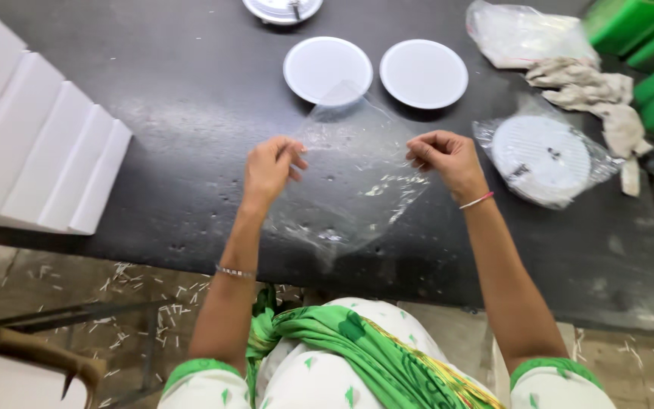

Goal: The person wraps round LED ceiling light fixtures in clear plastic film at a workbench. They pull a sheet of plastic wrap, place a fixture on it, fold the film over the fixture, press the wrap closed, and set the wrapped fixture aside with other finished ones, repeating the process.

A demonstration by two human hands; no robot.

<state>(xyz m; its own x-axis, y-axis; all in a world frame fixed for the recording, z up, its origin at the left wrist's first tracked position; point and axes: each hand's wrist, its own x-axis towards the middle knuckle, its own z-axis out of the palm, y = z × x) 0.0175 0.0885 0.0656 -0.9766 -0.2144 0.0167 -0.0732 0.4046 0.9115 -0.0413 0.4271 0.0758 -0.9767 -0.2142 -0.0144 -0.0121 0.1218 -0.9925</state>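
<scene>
- The clear plastic bag (346, 182) hangs over the near part of the dark table (191, 91), stretched between both hands; held by its upper edge at two points, it seems meant to be pulled open at the mouth, though I cannot tell whether the mouth has parted yet.
- The left hand (270, 168) sits at the bag's left edge; its fingers are curled, thumb and fingertips pinched together on the film; the wrist is bent slightly back, the forearm rising straight from the body.
- The right hand (444, 157) sits at the bag's right edge, knuckles up, fingers folded in and clamped on the plastic; its forearm angles inward.
- Just beyond the bag lie two white round discs (327, 70) side by side, within easy reach, bare and unwrapped.
- To the right of the bag rests a bagged white disc (543, 159); past that lie a crumpled cloth (592, 91) and green crates (645, 45).
- Well to the left of the bag stands a row of white foam blocks (39, 151).
</scene>
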